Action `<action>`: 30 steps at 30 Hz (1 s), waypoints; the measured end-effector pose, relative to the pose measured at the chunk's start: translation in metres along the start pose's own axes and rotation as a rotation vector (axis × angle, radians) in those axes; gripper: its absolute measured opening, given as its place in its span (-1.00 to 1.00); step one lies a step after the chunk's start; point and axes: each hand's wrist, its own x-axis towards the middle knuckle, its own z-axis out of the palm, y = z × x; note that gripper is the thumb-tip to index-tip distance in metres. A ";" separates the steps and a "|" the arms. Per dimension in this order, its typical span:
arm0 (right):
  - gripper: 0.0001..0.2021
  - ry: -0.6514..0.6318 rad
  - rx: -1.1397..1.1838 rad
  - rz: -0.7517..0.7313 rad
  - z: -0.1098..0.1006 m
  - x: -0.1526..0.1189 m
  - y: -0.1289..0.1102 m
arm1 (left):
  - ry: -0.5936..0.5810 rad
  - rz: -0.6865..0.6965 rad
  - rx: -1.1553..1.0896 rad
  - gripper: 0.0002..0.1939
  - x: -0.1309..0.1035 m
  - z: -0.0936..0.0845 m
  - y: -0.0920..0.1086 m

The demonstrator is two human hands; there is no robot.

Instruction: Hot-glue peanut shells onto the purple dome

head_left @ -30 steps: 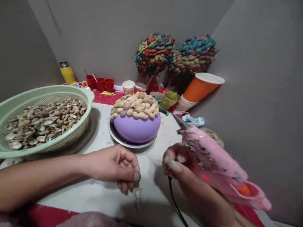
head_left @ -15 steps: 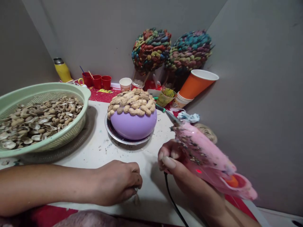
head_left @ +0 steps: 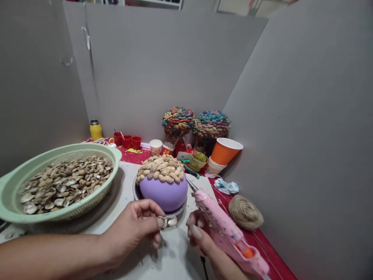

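Between thumb and fingers, my left hand [head_left: 140, 225] pinches a peanut shell [head_left: 169, 222], its pale hollow side showing. My right hand [head_left: 205, 237] is closed round a pink hot glue gun [head_left: 219, 217], whose metal nozzle points up and left beside a purple balloon [head_left: 164, 193]. Rows of peanut shells [head_left: 160, 169] cover the balloon's upper part; its lower part is bare. A metal dish [head_left: 135, 189] holds the balloon. To the left stands a green colander [head_left: 87, 200] full of loose peanut shells [head_left: 68, 181].
At the back are red cups [head_left: 127, 142], a yellow bottle [head_left: 95, 130], a paper cup [head_left: 155, 147] and two colourful peanut-covered balls [head_left: 178, 121]. Orange cups [head_left: 224, 151], a crumpled cloth [head_left: 227, 186] and a twine ball [head_left: 245, 212] line the right. Grey panels [head_left: 157, 58] enclose the table.
My left hand has turned over, bringing the peanut shell up before the balloon. The view has tilted upward. The glue gun's nozzle is still beside the balloon's right side.
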 end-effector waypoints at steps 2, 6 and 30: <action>-0.71 -0.038 -0.029 -0.004 0.000 0.001 0.001 | 0.013 -0.012 -0.012 -0.64 0.000 0.000 -0.001; -0.68 -0.103 -0.042 0.020 0.006 0.002 -0.011 | 0.009 -0.039 -0.017 -0.61 -0.001 0.002 -0.007; -0.79 -0.106 -0.130 0.070 0.019 0.005 -0.014 | -0.056 -0.019 -0.001 -0.66 -0.005 -0.001 -0.018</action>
